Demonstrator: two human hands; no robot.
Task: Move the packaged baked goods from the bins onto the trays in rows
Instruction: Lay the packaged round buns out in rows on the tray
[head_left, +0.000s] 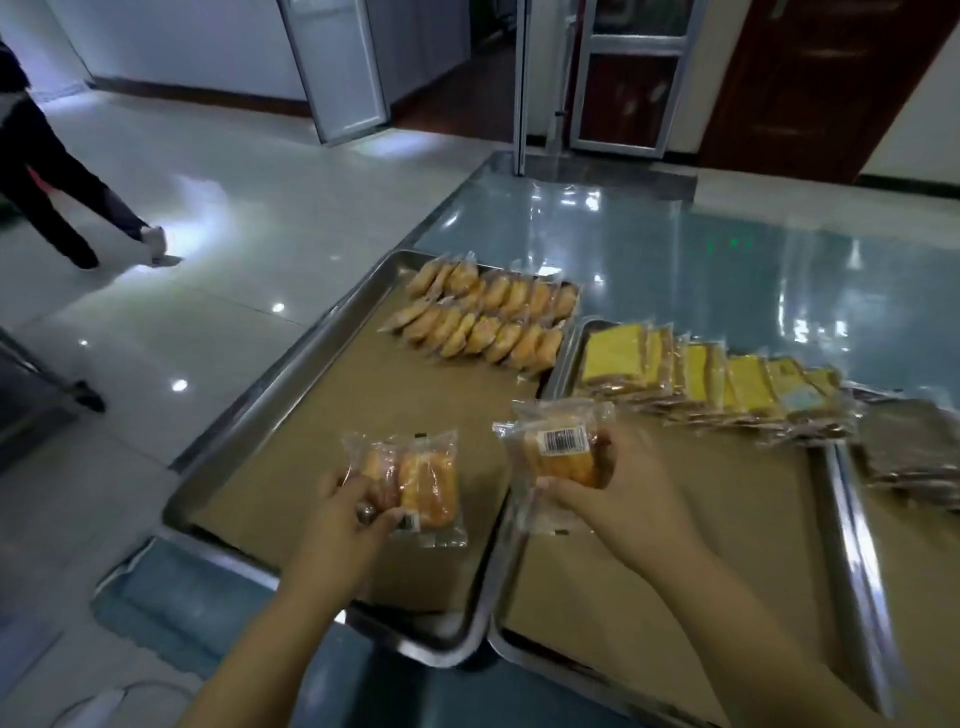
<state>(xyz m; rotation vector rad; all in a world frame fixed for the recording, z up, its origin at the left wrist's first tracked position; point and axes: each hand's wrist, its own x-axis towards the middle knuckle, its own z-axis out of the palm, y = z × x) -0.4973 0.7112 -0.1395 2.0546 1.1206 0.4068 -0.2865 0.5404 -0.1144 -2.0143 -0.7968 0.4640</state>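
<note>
The left hand (349, 501) grips a bun pack (428, 491) and the right hand (621, 491) pinches a second pack (558, 449), both poised short of the finished rows (488, 322) ahead, likely to begin the next row.

A barcode label (564, 440) on the right hand's packet (558, 457) is too blurred to read.

Left hand (345, 506) gripping a packaged bun (415, 480) over the left tray (249, 415), right hand (618, 486) holding a barcoded bun packet (558, 449), two rows of wrapped buns (488, 317) at the tray's far end, yellow cake packets (717, 382) overlapping on the right tray (841, 525), steel table (649, 244), passer-by's legs (78, 208) on the tiled floor.
</note>
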